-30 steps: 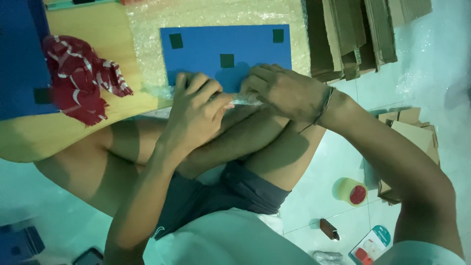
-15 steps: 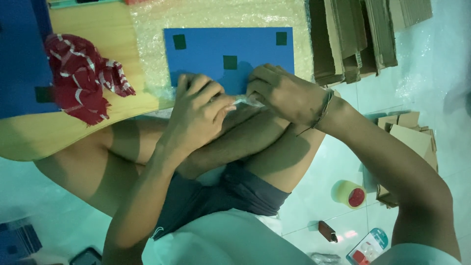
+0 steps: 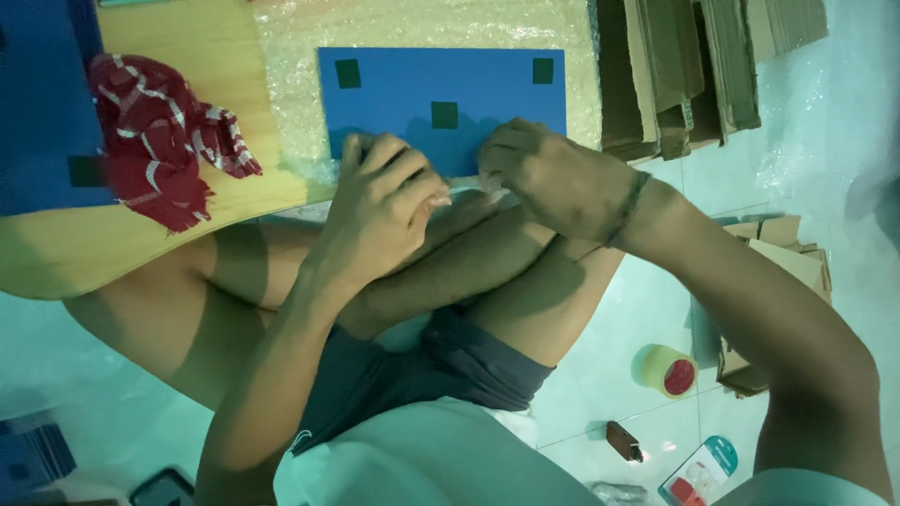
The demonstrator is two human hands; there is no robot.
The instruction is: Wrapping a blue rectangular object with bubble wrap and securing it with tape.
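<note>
A blue flat panel (image 3: 441, 98) with small dark squares lies on bubble wrap (image 3: 422, 28) on a low wooden board (image 3: 197, 56). My left hand (image 3: 380, 211) and my right hand (image 3: 548, 178) meet at the panel's near edge above my crossed legs. Both hands pinch a thin clear strip (image 3: 469, 195) stretched between them; it looks like tape or wrap, too small to tell which.
A red and white cloth (image 3: 164, 141) lies on the board beside another blue panel (image 3: 42, 103). Folded cardboard (image 3: 694, 66) is stacked at the upper right, more cardboard (image 3: 778, 253) on the right. A tape roll (image 3: 667, 370), a small brown object (image 3: 623, 440) and a teal packet (image 3: 698, 473) sit on the floor.
The view has shifted slightly; my hands stay together at the panel's near edge, fingers working the clear strip with little visible movement.
</note>
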